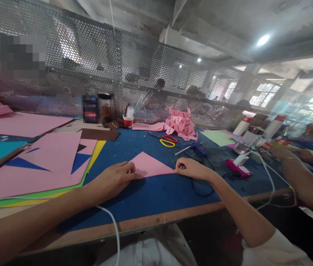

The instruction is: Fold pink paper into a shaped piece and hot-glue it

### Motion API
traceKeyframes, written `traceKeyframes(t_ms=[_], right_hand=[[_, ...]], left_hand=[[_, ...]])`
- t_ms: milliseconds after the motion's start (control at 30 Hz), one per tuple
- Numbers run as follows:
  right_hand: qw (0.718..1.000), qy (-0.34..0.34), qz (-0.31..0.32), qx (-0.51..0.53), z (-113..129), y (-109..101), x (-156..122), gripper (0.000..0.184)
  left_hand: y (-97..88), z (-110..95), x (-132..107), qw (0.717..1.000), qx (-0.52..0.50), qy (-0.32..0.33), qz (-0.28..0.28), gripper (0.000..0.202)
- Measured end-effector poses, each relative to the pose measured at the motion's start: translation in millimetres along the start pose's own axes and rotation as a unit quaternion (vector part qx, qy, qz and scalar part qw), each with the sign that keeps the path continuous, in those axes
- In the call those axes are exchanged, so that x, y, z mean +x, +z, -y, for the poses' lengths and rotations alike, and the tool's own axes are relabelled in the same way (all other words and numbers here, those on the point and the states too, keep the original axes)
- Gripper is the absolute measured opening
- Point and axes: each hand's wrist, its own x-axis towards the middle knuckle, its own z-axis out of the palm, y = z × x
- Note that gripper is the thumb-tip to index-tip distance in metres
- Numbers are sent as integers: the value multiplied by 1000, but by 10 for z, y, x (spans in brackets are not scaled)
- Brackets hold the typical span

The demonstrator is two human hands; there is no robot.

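A pink paper triangle (151,165) lies on the blue tabletop (148,201), between the person's two hands and near the front edge, with one corner pointing away from the person and its long side facing them. The left hand (119,176) rests at the triangle's left corner, fingers bent and close together over the paper, though whether they pinch it or merely press it down I cannot tell. The right hand (193,169) touches the opposite tip with its fingers curled inward (their ends are partly hidden, so I cannot tell whether the tip is clamped between them). Just beyond the right hand lies a blue glue gun (199,149), and past the triangle are scissors (167,141) with one yellow and one red handle loop. Farther back sits a heap of cut pink pieces (181,123) marked with dark spots, beside a few flat pink strips (148,126). To the left, large pink sheets (42,160) overlap green and yellow ones, and a brown piece (101,134) lies at their far side. A magenta device (239,169) stands right of the right hand, near a white cable (271,181); beyond that, another person's arm (303,177) reaches over the table.
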Motion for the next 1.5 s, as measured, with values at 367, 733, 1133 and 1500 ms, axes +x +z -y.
traceKeyframes(t_ms=[367,733,1133,1500], right_hand=[[996,11,16,84,-78,7,-13,9],[998,-1,-21,67,-68,-39,-23,14],[978,-141,-139,-60,733,293,251,10],[991,-113,-72,-15,703,606,446,12]], left_hand=[[-3,0,1,1000,1,-3,4,37],[21,21,9,1000,0,7,-12,37],[-19,-16,21,1000,-4,14,-8,38],[-4,-12,27,999,16,24,-28,35]])
